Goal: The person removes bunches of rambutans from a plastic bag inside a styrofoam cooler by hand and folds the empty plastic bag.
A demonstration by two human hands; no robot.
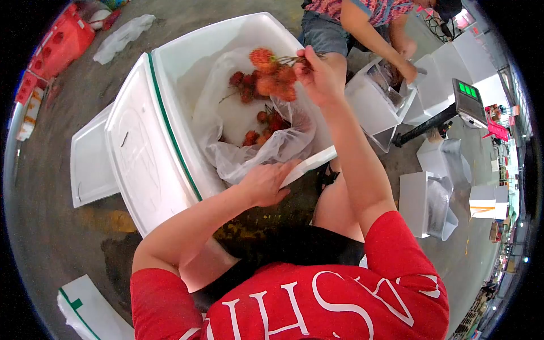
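My right hand (318, 76) pinches the stems of a bunch of red-orange rambutans (274, 76), which hangs over the open white foam box (175, 62). Inside that box a clear plastic bag (218, 113) lies spread open, with more rambutans (252, 137) in it. My left hand (267, 184) rests at the near rim of the box, by the edge of the bag, its fingers reaching over the rim and partly hidden.
A large white lid (150, 141) leans along the box's left side. At the upper right a co-worker (374, 22) reaches into another white box (362, 99). Further right stand a scale with a green display (469, 96) and foam boxes (416, 204) with plastic liners.
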